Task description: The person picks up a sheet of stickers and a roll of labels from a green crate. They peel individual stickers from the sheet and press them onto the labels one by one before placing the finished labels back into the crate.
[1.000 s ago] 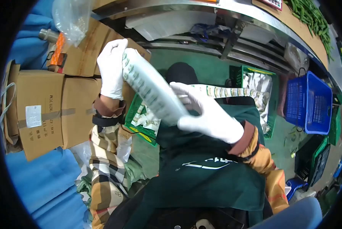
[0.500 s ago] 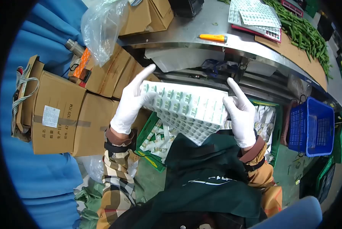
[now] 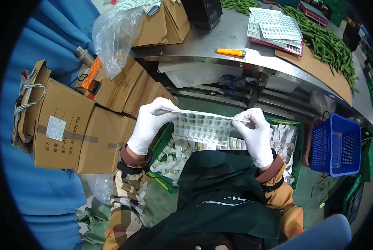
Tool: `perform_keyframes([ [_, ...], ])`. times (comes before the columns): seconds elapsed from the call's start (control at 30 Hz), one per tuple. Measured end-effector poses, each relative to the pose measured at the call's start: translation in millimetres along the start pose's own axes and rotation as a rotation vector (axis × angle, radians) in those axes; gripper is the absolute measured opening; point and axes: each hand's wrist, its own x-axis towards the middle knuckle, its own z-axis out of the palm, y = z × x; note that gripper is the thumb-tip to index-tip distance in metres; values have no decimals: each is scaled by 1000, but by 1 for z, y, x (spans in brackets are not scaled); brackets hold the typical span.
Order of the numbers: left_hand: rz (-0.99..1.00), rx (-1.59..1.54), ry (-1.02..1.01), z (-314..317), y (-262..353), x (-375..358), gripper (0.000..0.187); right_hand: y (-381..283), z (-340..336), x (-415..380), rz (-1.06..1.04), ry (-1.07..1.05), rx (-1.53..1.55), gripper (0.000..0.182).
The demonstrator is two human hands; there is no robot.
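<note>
Both of my hands wear white gloves. A sheet of green-printed stickers (image 3: 203, 128) stretches between them over my lap, its upper edge bent toward me. My left hand (image 3: 149, 124) pinches the sheet's left end between thumb and fingers. At the opposite end my right hand (image 3: 255, 135) is closed on the edge in the same way. Below and behind the sheet lies a green crate (image 3: 163, 183) of printed paper strips (image 3: 169, 162), partly hidden by my dark apron (image 3: 228, 183).
Cardboard boxes (image 3: 63, 125) stand at the left under a plastic bag (image 3: 115, 37). The metal table (image 3: 232, 35) ahead carries an orange cutter (image 3: 230, 52), stacked sticker sheets (image 3: 276, 27) and green beans (image 3: 330, 50). A blue basket (image 3: 336, 146) stands at the right.
The sheet has tilted from showing its broad printed face to nearly edge-on. My fingers, stretched out before, have closed on its ends, and both hands are slightly lower.
</note>
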Motion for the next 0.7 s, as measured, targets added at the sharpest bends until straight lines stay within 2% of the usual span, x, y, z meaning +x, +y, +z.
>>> perform_keyframes([
  [0.07,119,70,53,-1,-3,1,13,0,1,2,-264,94,-137,5],
  [0.2,58,29,138,4,2,1,11,-2,7,-3,-73,48,76,7],
  [0.27,70,10,286,21,12,5,11,-2,11,-11,35,32,109,10],
  [0.3,75,0,361,27,15,6,13,-6,15,-14,23,52,68,12],
  [0.33,80,-5,400,27,11,6,15,1,19,-15,-86,66,69,15],
  [0.43,144,27,544,26,-4,10,27,0,27,-22,60,22,17,22],
  [0.53,231,64,626,27,3,16,31,-5,16,-12,248,-190,206,27],
  [0.6,212,37,539,22,3,16,27,9,6,1,263,-291,450,32],
  [0.67,206,52,474,25,9,15,25,-2,0,16,318,-358,503,33],
  [0.7,172,45,449,26,12,13,21,-6,2,17,243,-410,488,31],
])
